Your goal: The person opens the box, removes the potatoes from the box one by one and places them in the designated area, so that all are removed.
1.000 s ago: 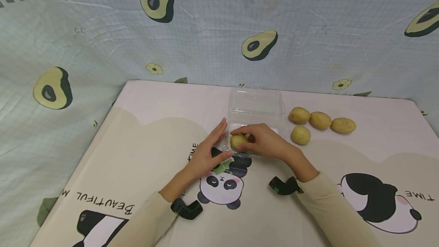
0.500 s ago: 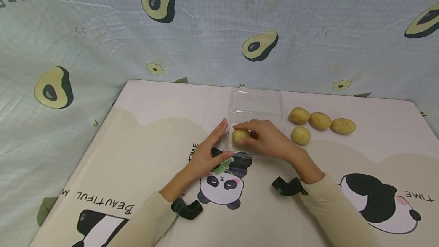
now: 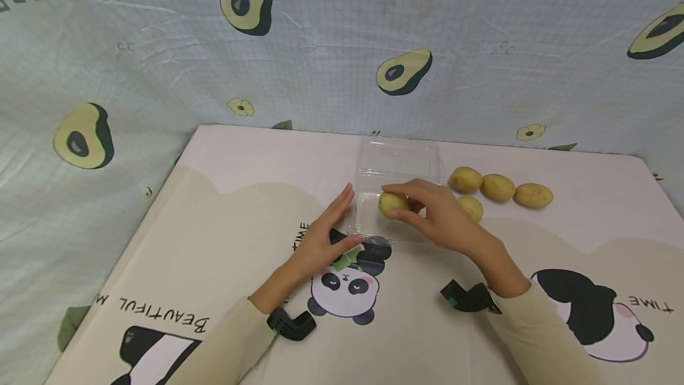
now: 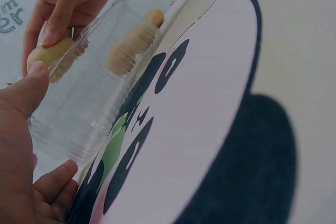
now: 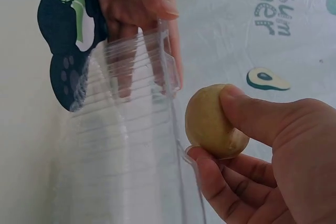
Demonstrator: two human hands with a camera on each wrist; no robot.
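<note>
A clear plastic clamshell box (image 3: 369, 218) lies on the table with its lid (image 3: 398, 156) folded back. My right hand (image 3: 449, 218) pinches a yellow potato (image 3: 393, 204) between thumb and fingers over the box. In the right wrist view this potato (image 5: 207, 121) is level with the top of the box wall (image 5: 136, 129). My left hand (image 3: 322, 242) rests along the near left corner of the box, fingers extended. Its thumb (image 4: 34, 85) touches the rim in the left wrist view.
Right of the box lie three potatoes in a row, the middle potato (image 3: 498, 188) among them. Another potato (image 3: 471, 208) sits before them, partly behind my right hand. A panda-print cloth (image 3: 267, 290) covers the table; an avocado-print curtain (image 3: 320, 28) hangs behind.
My right hand has moved right and slightly away from me, carrying the potato from the box's left side toward its middle. The left hand has stayed in place.
</note>
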